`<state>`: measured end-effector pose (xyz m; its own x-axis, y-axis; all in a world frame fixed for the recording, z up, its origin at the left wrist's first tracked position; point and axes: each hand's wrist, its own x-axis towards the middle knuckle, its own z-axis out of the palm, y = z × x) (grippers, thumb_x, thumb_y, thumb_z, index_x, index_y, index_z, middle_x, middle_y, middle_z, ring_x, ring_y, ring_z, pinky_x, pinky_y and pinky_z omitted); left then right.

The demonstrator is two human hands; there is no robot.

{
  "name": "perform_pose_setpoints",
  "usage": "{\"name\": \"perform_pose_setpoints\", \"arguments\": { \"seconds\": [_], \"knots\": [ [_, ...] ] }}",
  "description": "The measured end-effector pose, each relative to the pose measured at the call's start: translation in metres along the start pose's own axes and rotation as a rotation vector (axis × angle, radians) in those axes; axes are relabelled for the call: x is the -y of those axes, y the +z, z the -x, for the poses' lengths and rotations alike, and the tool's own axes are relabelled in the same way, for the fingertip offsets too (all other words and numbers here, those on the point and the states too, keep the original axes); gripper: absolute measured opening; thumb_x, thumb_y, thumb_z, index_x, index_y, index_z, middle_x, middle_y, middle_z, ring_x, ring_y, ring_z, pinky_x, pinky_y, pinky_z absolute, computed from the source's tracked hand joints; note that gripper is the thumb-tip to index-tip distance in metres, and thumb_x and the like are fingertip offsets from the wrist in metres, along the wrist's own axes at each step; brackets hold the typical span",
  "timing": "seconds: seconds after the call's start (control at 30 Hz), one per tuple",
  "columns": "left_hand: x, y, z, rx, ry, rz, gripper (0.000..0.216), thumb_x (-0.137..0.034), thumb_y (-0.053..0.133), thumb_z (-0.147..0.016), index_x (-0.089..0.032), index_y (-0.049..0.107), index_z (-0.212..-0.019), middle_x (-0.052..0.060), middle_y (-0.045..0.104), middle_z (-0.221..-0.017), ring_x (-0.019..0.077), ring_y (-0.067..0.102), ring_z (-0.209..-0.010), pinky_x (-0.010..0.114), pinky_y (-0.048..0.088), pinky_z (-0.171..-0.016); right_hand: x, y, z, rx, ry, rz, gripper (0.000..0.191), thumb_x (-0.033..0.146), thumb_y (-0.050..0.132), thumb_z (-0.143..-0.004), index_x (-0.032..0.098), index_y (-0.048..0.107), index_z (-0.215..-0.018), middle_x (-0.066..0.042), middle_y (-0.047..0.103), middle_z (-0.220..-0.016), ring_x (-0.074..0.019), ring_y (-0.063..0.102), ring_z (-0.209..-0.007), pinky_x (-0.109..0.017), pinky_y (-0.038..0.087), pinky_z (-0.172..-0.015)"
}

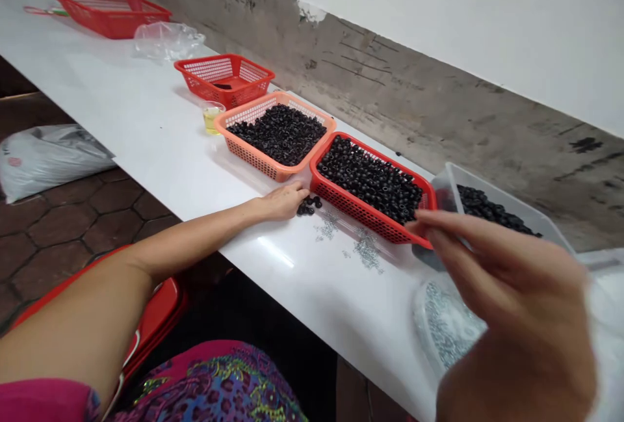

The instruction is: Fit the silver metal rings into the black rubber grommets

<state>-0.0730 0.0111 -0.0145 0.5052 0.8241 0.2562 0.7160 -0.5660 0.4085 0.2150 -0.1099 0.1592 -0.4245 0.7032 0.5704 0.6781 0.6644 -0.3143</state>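
Note:
My left hand (283,201) lies on the white table (146,136), fingers curled beside a small pile of black round parts (309,206), touching or nearly touching them. My right hand (507,279) hovers near the camera, fingers stretched out together, in front of the red basket of black parts (371,183). Whether it pinches anything is unclear. Scattered small silver pieces (363,250) lie on the table between the hands.
An orange basket of black parts (277,132), an emptier red basket (225,79), a small cup of yellow liquid (212,118), a far red basket (107,11), a clear bag (168,39), a clear bin of black parts (492,209), a dish of silver pieces (446,328).

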Motion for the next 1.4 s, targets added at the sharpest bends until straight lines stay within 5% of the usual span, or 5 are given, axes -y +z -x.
{"name": "perform_pose_setpoints", "arguments": {
  "seconds": [0.4,0.6,0.83,1.13,1.4],
  "knots": [
    [-0.015,-0.008,-0.047,0.241,-0.048,0.154,0.027,-0.013,0.045,-0.085,-0.012,0.071,-0.079,0.01,0.068,-0.072,0.0181,0.06,-0.064,0.031,0.05,-0.067,-0.122,0.051,-0.059,0.343,0.639,0.404,0.024,0.019,0.059,-0.083,0.015,0.077,-0.1,-0.009,0.077,-0.09,-0.024,0.071,-0.087,-0.029,0.052,-0.079],
    [0.004,-0.001,-0.043,0.109,-0.003,0.26,0.023,-0.018,0.052,-0.085,-0.013,0.074,-0.08,0.009,0.072,-0.076,0.0181,0.064,-0.068,0.032,0.052,-0.073,-0.108,0.045,-0.064,0.466,0.565,0.528,0.018,0.018,0.058,-0.084,0.015,0.075,-0.09,-0.01,0.075,-0.085,-0.0241,0.069,-0.081,-0.03,0.048,-0.072],
    [0.023,0.023,-0.04,-0.073,-0.095,0.556,0.025,-0.029,0.061,-0.082,-0.009,0.076,-0.08,0.008,0.074,-0.074,0.0173,0.065,-0.066,0.028,0.053,-0.062,-0.048,0.059,0.006,0.379,0.5,0.458,0.021,0.019,0.052,-0.089,0.02,0.071,-0.083,-0.005,0.071,-0.076,-0.0205,0.065,-0.07,-0.03,0.044,-0.066],
    [0.028,0.025,-0.043,-0.087,-0.099,0.588,0.025,-0.032,0.064,-0.078,-0.012,0.077,-0.08,0.006,0.076,-0.077,0.0182,0.068,-0.069,0.028,0.055,-0.066,-0.086,0.114,0.054,0.466,0.58,0.39,0.053,0.038,0.07,-0.083,0.016,0.061,-0.13,-0.017,0.068,-0.109,-0.0321,0.063,-0.098,-0.042,0.05,-0.083],
    [0.024,0.023,-0.042,-0.085,-0.149,0.609,0.026,-0.034,0.066,-0.076,-0.012,0.079,-0.081,0.008,0.077,-0.078,0.0199,0.069,-0.068,0.03,0.056,-0.067,-0.098,0.138,0.061,0.315,0.521,0.268,0.022,0.014,0.058,-0.087,0.015,0.076,-0.1,-0.015,0.071,-0.096,-0.0301,0.066,-0.097,-0.042,0.052,-0.088]
  ]
}}
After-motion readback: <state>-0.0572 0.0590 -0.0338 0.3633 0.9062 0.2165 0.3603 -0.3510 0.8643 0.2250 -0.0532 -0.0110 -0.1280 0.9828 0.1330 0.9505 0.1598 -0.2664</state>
